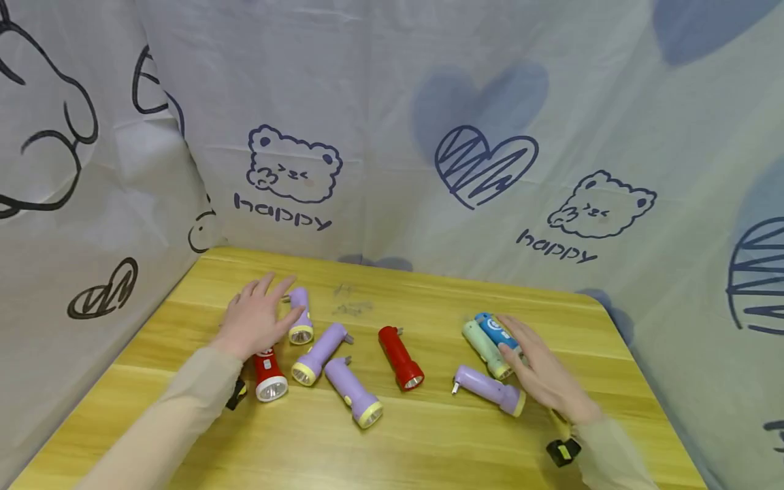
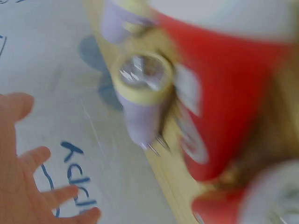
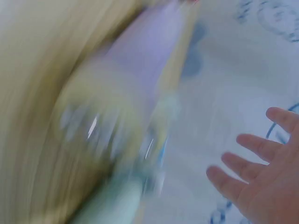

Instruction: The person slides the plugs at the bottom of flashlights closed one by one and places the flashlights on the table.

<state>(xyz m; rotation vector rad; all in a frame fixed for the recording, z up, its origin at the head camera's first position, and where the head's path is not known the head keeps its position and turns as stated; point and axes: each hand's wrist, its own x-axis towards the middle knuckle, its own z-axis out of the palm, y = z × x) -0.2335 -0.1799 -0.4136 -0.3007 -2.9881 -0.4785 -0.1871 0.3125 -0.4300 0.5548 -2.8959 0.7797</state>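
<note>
My left hand reaches over the table's left side, fingers spread and holding nothing. By its fingertips and thumb lies a purple flashlight with fold-out plug prongs; a red flashlight with a white head lies partly under the hand. A second white-headed red flashlight shows only in the left wrist view. On the right, my right hand has its fingers extended beside a blue flashlight, overlapping its end. Close by are a mint green flashlight and a purple one with a yellow head.
Between the hands lie two more purple flashlights, one angled and one nearer the front, plus an all-red flashlight. The wooden table meets a printed cloth behind and at both sides.
</note>
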